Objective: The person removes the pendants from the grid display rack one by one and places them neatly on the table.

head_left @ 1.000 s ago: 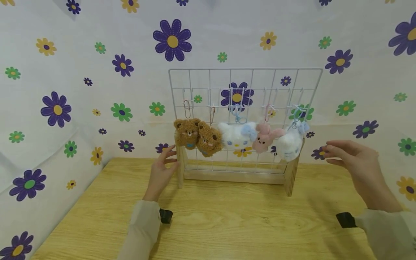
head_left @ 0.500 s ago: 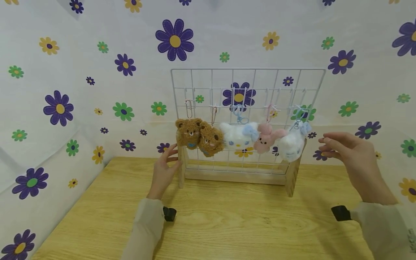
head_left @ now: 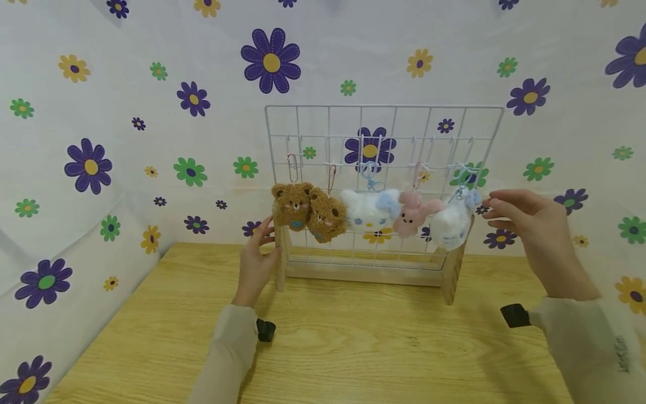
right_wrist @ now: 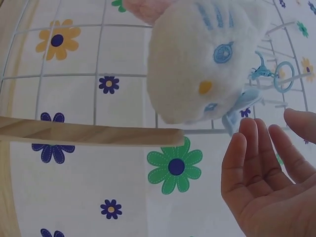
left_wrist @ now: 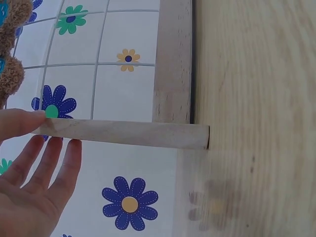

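Observation:
A white wire grid rack (head_left: 378, 105) on wooden legs stands on the table, with several plush keychains hanging from its hooks. My left hand (head_left: 256, 264) holds the rack's left wooden leg (left_wrist: 133, 132), thumb on one side and fingers on the other in the left wrist view. My right hand (head_left: 547, 241) is raised at the right end with nothing in it, fingers bent gently and thumb apart. Its fingertips come close to the blue bow (right_wrist: 242, 106) of the rightmost plush, a white cat head (right_wrist: 197, 64).
Two brown bear plushes (head_left: 292, 205), a white cat plush with a blue bow (head_left: 368, 210) and a pink rabbit plush (head_left: 410, 216) hang in a row. The rack stands on a wood-grain table (head_left: 353, 348), before a flower-printed backdrop (head_left: 202, 33).
My right hand has moved left and upward, nearer to the white cat plush at the right end. The left hand has stayed at the rack's left leg.

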Available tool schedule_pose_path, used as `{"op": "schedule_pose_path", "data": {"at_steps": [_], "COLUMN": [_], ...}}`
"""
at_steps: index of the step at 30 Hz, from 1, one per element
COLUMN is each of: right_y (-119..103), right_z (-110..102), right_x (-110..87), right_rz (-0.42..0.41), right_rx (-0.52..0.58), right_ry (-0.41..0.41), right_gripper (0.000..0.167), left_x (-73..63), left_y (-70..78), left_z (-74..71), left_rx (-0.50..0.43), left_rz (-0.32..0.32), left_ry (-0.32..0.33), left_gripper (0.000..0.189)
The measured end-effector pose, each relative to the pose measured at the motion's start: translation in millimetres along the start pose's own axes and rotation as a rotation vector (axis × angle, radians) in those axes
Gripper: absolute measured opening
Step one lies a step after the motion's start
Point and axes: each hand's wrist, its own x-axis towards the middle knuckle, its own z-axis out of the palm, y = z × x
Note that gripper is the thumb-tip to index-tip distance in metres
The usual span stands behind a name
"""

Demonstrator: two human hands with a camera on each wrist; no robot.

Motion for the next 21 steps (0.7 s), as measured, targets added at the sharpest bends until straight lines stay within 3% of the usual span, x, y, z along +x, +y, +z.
{"op": "schedule_pose_path", "data": {"at_steps": [9, 21], "right_y": [-7, -16], "right_z": [5, 8], "right_x": [9.4, 15.7], "right_rz": [-0.005, 0.006], "right_rx": [-0.142, -0.111], "right_ry": [-0.002, -0.047], "right_gripper": [0.015, 0.023], "left_x": [-3.3, -1.8], "left_y": [-4.2, -6.5], "left_z": [2.0, 5.0], "left_rx": [-0.002, 0.033], "left_rz": [0.015, 0.062], "left_ry": [0.01, -0.002], "left_gripper": [0.068, 0.068]}}
